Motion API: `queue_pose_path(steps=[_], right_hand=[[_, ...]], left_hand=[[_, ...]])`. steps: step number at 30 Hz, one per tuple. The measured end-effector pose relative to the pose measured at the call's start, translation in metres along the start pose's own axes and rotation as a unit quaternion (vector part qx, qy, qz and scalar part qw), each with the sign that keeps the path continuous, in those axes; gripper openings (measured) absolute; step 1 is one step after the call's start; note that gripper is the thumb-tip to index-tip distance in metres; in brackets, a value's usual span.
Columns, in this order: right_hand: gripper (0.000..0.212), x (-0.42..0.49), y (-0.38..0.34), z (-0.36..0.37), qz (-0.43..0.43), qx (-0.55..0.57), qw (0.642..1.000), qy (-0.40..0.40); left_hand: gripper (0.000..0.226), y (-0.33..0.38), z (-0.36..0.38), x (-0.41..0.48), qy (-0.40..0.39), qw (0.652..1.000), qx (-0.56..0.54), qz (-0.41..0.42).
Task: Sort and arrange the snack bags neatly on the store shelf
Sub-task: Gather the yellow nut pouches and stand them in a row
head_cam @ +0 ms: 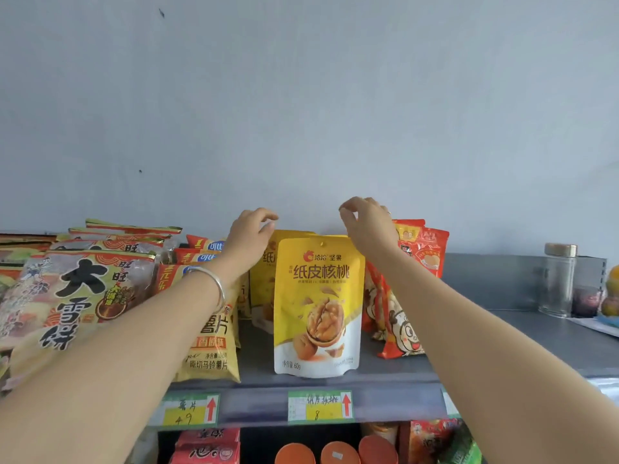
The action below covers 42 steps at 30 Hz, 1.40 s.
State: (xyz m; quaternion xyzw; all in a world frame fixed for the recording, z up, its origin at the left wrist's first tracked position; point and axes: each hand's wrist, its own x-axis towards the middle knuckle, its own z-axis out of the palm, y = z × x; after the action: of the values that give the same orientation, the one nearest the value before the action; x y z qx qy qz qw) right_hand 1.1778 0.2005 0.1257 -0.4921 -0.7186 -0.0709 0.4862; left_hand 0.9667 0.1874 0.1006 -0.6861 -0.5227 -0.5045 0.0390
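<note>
A yellow walnut bag (318,306) stands upright at the front of the grey shelf (385,375). A second yellow walnut bag (264,272) stands right behind it, shifted left. My left hand (253,234) reaches over from the left, and its curled fingers hold the top edge of the rear bag. My right hand (365,226) hovers over the front bag's top right corner. Its fingers are loosely curled with nothing visible between them.
Yellow potato chip bags (211,349) and large rice cracker bags (77,296) crowd the shelf on the left. Red snack bags (425,259) stand on the right, then bare shelf and a glass jar (557,279). Price tags (320,406) line the shelf's front edge.
</note>
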Motion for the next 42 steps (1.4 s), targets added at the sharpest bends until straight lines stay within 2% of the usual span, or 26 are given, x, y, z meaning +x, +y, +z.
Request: queue_pose_path(steps=[3,6,11,15,20,22,24,28,30,35,38,42], right_hand=[[0.027,0.032,-0.008,0.003,-0.03,-0.053,0.99,-0.128],[0.026,0.059,-0.017,0.014,-0.068,-0.091,0.968,-0.224],[0.024,0.094,-0.03,0.035,-0.095,-0.133,0.933,-0.321],[0.025,0.114,-0.036,0.051,-0.105,-0.137,0.91,-0.378],[0.03,0.127,-0.036,0.068,-0.078,-0.126,0.867,-0.475],[0.036,0.128,-0.034,0.075,-0.062,-0.133,0.857,-0.494],[0.04,0.128,-0.031,0.082,-0.055,-0.157,0.847,-0.505],[0.037,0.127,-0.022,0.087,-0.062,-0.199,0.852,-0.479],[0.038,0.128,-0.016,0.085,-0.062,-0.216,0.859,-0.459],[0.037,0.133,0.003,0.077,-0.038,-0.233,0.856,-0.459],[0.041,0.134,0.013,0.075,-0.037,-0.244,0.86,-0.447],[0.039,0.136,0.021,0.074,-0.029,-0.219,0.865,-0.451]], left_hand=[[0.022,-0.016,-0.002,0.035,-0.082,0.993,0.083,0.009],[0.02,-0.029,0.001,0.063,-0.119,0.986,0.115,0.022],[0.018,-0.043,0.011,0.104,-0.172,0.976,0.117,0.064],[0.019,-0.053,0.021,0.131,-0.182,0.975,0.096,0.081],[0.024,-0.055,0.04,0.149,-0.292,0.948,0.105,0.066],[0.024,-0.056,0.045,0.15,-0.339,0.931,0.125,0.058],[0.023,-0.058,0.051,0.152,-0.349,0.919,0.175,0.059],[0.003,-0.057,0.062,0.158,-0.307,0.916,0.25,0.063],[0.007,-0.054,0.067,0.16,-0.287,0.917,0.272,0.055],[0.006,-0.043,0.088,0.164,-0.273,0.924,0.263,0.056],[0.018,-0.037,0.095,0.164,-0.258,0.931,0.256,0.044],[0.018,-0.037,0.098,0.166,-0.251,0.934,0.25,0.032]])
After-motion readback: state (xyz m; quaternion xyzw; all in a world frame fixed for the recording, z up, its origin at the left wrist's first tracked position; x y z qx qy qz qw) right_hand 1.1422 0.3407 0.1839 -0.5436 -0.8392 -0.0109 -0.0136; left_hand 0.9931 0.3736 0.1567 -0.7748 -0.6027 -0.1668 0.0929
